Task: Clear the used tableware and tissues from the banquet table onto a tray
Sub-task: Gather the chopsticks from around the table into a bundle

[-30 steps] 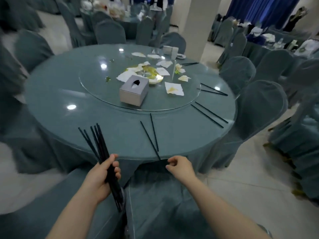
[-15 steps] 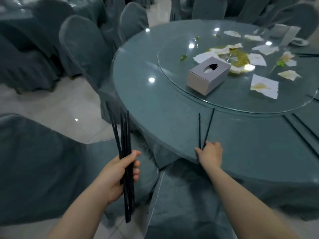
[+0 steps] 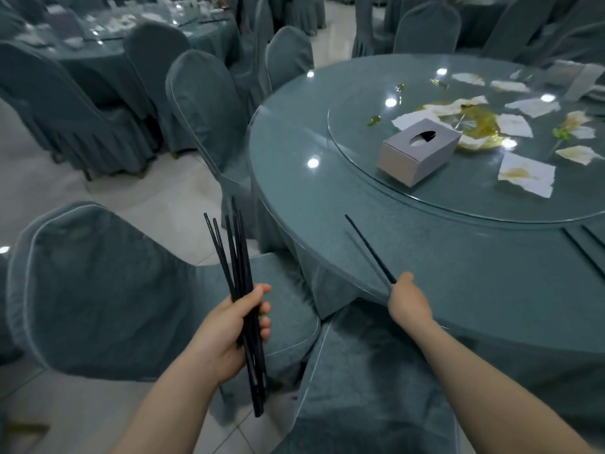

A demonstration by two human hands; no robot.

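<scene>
My left hand (image 3: 229, 329) grips a bundle of several black chopsticks (image 3: 237, 273), held upright off the table's left edge. My right hand (image 3: 409, 303) pinches the near ends of a pair of black chopsticks (image 3: 370, 249), lifted at a slant over the round table's front rim (image 3: 294, 224). On the glass turntable (image 3: 458, 194) lie several stained tissues (image 3: 527, 173), a yellow spill and a grey tissue box (image 3: 419, 150). More black chopsticks (image 3: 586, 240) lie on the table at the right edge.
Covered chairs stand close: one (image 3: 108, 290) at lower left, one (image 3: 209, 116) against the table's left side, one (image 3: 376, 388) under my right arm. Another laid banquet table (image 3: 108, 37) sits at the far left. Tiled floor shows between them.
My right hand has lifted the pair of chopsticks off the table edge, tips now pointing up and left. The view has swung further left; my left hand still holds its bundle.
</scene>
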